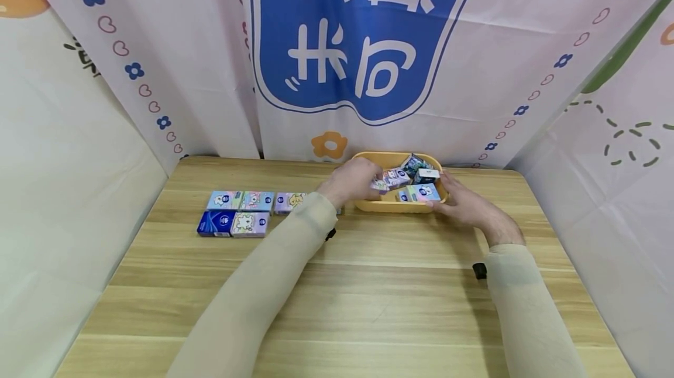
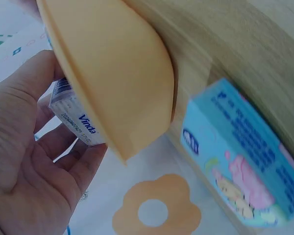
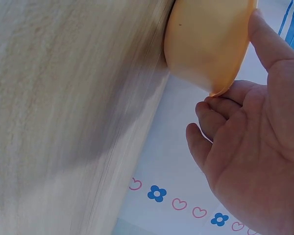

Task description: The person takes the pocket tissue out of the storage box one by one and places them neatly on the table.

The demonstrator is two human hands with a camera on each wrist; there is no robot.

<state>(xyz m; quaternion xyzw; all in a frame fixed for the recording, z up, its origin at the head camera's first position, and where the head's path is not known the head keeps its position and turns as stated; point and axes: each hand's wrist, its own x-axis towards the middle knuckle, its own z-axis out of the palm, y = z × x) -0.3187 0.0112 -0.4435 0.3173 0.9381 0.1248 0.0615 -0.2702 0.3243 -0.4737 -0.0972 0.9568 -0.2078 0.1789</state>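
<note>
At the back of the table stands a yellow basket [image 1: 392, 207] with several small tissue packs inside, among them a light-coloured pack [image 1: 424, 192] and a dark one with a white side [image 1: 427, 175]. My left hand [image 1: 351, 180] reaches over the basket's left end. Between its thumb and fingers it holds a tissue pack [image 2: 77, 117] marked Vinda, partly hidden behind the rim in the left wrist view. My right hand [image 1: 466, 205] grips the basket's right end, thumb and fingertips touching the rim, as the right wrist view [image 3: 257, 142] also shows.
Left of the basket, several tissue packs lie in two rows on the wooden table, including a dark blue pack [image 1: 216, 223] and a lilac one [image 1: 250, 224]. My left forearm partly covers the back row. A printed curtain [image 1: 210, 103] hangs behind the table's back edge.
</note>
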